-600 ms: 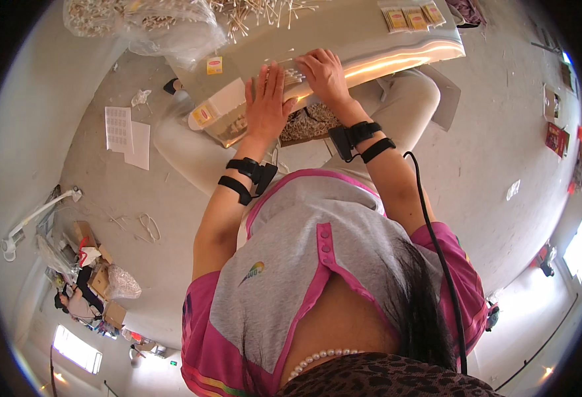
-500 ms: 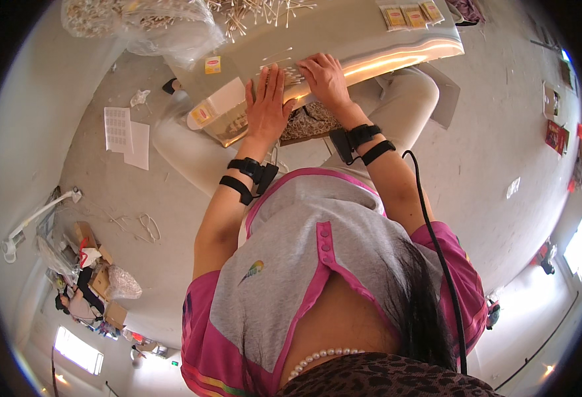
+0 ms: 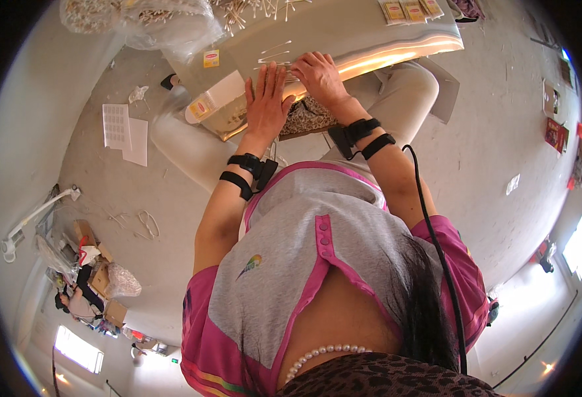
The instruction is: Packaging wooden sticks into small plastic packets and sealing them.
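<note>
On the metal-edged table [image 3: 344, 36], a few loose cotton swabs [image 3: 276, 51] lie just beyond my fingertips. My left hand [image 3: 266, 99] rests flat at the table's near edge, fingers stretched out beside the swabs. Close to its right, my right hand [image 3: 320, 79] has its fingers bent down over a small bunch of swabs, mostly hidden under them. The two hands nearly touch at the fingertips. A small yellow-and-white packet [image 3: 211, 59] lies left of the swabs.
A clear plastic bag [image 3: 172, 26] full of swabs and a loose heap [image 3: 254, 12] fill the far left. Several yellow packets [image 3: 411, 11] sit far right. A white card with a yellow label [image 3: 200, 107] lies near left. Below the table edge is a box of shredded filling [image 3: 307, 117].
My right hand has shifted slightly left toward my left hand, covering swabs that showed between them. More loose swabs show beyond the fingertips. My left hand stays almost in place.
</note>
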Motion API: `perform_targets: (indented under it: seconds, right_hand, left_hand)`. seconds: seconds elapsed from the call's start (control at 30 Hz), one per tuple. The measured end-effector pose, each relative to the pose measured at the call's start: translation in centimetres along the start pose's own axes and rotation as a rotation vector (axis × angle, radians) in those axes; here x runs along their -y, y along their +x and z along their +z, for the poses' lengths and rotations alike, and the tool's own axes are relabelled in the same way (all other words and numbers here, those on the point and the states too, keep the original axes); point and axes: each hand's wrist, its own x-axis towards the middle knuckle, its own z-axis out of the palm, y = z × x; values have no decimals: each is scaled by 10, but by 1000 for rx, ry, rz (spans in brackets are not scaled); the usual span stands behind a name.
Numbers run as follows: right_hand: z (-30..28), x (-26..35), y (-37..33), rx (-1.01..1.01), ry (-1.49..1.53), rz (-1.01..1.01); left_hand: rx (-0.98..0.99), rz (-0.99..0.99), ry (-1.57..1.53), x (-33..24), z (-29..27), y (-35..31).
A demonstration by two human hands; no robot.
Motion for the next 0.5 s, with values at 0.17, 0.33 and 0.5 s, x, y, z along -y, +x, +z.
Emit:
perform_targets:
  seconds: [0.17, 0.33, 0.5]
  right_hand:
    - [0, -5, 1, 17, -45, -46]
    - [2, -8, 6, -9, -61, -84]
    - [4, -9, 9, 16, -48, -73]
  left_hand:
    - [-8, -5, 3, 1, 3, -1]
    - [-30, 2, -24, 2, 5, 0]
    - [-14, 23, 1, 3, 5, 0]
